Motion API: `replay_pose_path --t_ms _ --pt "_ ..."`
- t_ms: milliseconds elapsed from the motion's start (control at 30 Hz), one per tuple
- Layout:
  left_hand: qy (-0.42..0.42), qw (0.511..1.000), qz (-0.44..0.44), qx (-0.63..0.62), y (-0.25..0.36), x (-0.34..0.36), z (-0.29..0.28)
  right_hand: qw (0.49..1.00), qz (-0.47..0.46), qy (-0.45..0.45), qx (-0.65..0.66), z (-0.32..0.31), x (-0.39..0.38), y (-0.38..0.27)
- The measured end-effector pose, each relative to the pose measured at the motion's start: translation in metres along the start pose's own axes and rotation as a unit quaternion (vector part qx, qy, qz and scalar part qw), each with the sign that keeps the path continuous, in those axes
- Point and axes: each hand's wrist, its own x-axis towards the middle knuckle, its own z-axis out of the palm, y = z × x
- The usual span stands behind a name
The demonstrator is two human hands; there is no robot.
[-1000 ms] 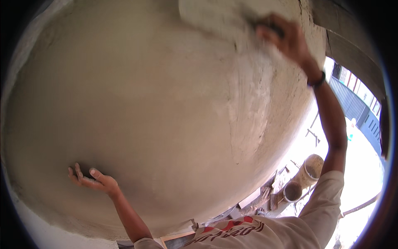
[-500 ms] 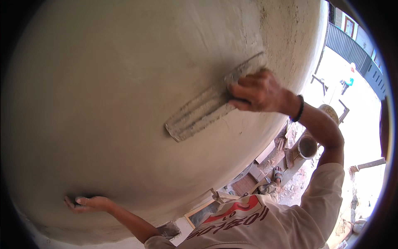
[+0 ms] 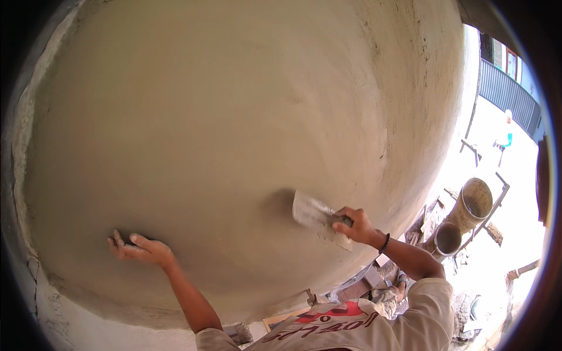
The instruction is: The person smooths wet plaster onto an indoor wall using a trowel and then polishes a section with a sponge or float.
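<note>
A broad wall (image 3: 205, 128) coated in smooth, damp-looking grey-brown plaster fills most of the view. My right hand (image 3: 360, 227) grips the handle of a plastering trowel (image 3: 311, 212) low on the right side of this wall. The trowel's long metal blade lies close against the plaster, its upper end casting a shadow; I cannot tell whether all of it touches. At lower left, my left hand (image 3: 143, 250) holds nothing. Its fingers are loosely curled and apart, palm turned up, near the plaster surface, with smears on the fingertips.
Two dirty buckets, a larger one (image 3: 475, 199) and a smaller one (image 3: 448, 238), stand below at right among timber and rubble. Farther off are a person (image 3: 504, 136) and a grey corrugated fence (image 3: 508, 93). A rough, pale edge (image 3: 26, 134) borders the plaster at left.
My right hand has carried the trowel down the wall, and the blade has turned to slope down rightward. My left hand sits slightly higher and farther right. The whole view has shifted.
</note>
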Motion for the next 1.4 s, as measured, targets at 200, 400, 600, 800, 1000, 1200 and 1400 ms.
replay_pose_path --t_ms 200,400,600,800,1000,1200,1400 --pt "-0.010 1.000 0.003 -0.026 -0.002 -0.002 -0.003 0.958 -0.109 0.262 -0.033 -0.037 0.103 -0.164" --pt "0.029 0.998 0.028 -0.044 -0.005 0.004 0.007 0.930 -0.078 0.289 -0.212 -0.016 0.169 -0.233" --pt "-0.015 0.998 0.053 0.031 0.001 0.005 -0.006 0.920 -0.293 0.039 -0.256 0.031 0.107 -0.179" --pt "-0.006 0.998 0.054 -0.019 -0.007 0.002 0.002 0.804 -0.423 0.209 -0.362 -0.145 0.220 -0.306" --pt "-0.003 0.998 0.059 0.000 -0.009 0.000 0.002 0.849 -0.329 0.081 -0.405 -0.180 0.254 -0.336" --pt "-0.025 0.999 0.027 0.023 -0.003 -0.001 0.002 0.856 -0.334 0.051 -0.392 -0.088 0.160 -0.152" --pt "-0.026 0.996 0.075 0.051 0.005 0.004 0.003 0.938 -0.195 0.069 -0.279 0.037 0.037 -0.016"
